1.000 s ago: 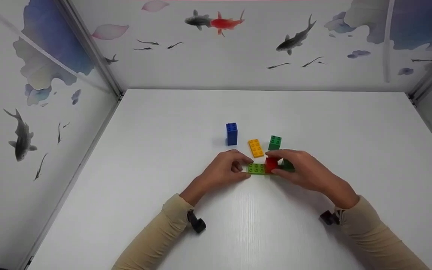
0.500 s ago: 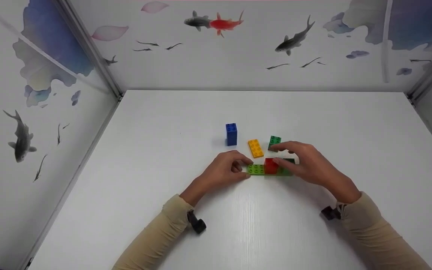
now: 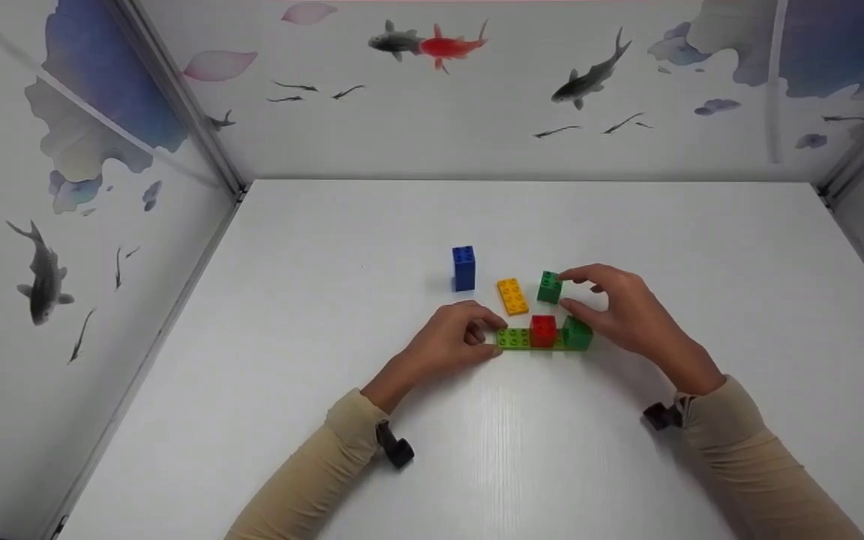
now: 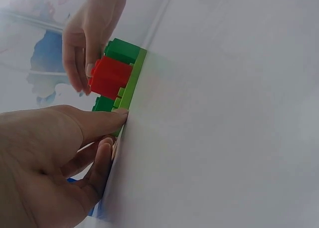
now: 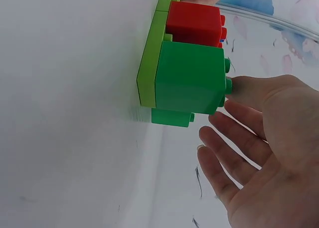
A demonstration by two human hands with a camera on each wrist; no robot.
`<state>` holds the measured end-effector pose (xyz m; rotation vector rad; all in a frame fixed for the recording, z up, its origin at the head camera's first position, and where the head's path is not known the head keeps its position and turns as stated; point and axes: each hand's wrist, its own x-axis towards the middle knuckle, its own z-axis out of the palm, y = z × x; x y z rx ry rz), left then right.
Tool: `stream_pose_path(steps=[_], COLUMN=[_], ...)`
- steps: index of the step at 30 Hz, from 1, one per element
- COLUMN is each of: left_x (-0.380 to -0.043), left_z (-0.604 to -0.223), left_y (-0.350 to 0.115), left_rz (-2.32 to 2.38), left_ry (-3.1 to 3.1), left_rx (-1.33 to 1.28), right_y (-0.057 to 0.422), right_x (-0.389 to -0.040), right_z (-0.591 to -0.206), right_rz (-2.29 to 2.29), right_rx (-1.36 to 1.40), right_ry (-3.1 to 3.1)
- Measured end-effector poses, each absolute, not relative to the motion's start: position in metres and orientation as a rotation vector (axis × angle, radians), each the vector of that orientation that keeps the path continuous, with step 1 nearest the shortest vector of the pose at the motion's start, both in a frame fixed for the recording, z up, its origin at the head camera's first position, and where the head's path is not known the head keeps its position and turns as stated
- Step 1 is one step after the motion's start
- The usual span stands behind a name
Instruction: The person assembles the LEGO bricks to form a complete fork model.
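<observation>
My left hand (image 3: pixel 451 337) pinches the left end of a lime-green building-block base (image 3: pixel 514 339) between thumb and fingers. On that base stand a red block (image 3: pixel 543 331) near the middle and a green block (image 3: pixel 577 333) at its right end. In the right wrist view, a seam crosses the lime-green base (image 5: pixel 148 68) beside the red block (image 5: pixel 194 22). Behind the base, a loose green block (image 3: pixel 550 287) sits on the table. My right hand (image 3: pixel 619 307) hovers just right of it, thumb and index apart, with nothing held; its index fingertip is right at that block's edge.
A yellow eight-stud block (image 3: pixel 512 296) lies flat behind the base, left of the loose green block. Farther back stands a tall blue block (image 3: pixel 463 268). Patterned panels (image 3: pixel 477 142) wall the white table (image 3: pixel 312 247) at the back and sides.
The right hand has let go of the red block and moved back and right, to beside the loose green block. The left hand keeps its pinch on the base.
</observation>
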<state>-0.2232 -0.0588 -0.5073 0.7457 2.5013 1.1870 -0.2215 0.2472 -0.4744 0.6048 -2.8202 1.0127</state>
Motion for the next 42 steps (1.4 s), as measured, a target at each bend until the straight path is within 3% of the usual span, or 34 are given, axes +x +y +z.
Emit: stream_pose_path(steps=[15, 42], left_x=[-0.220, -0.223], left_z=[-0.508, -0.506], left_y=[-0.057, -0.058], left_rz=[1.204, 1.190], left_ry=[2.487, 2.492], left_rx=[0.702, 0.681], right_y=[0.244, 0.250], right_x=[-0.241, -0.244], right_z=[-0.477, -0.480], right_rz=[1.031, 1.143], right_rx=[0.625, 0.454], right_ry=[-2.975, -2.981])
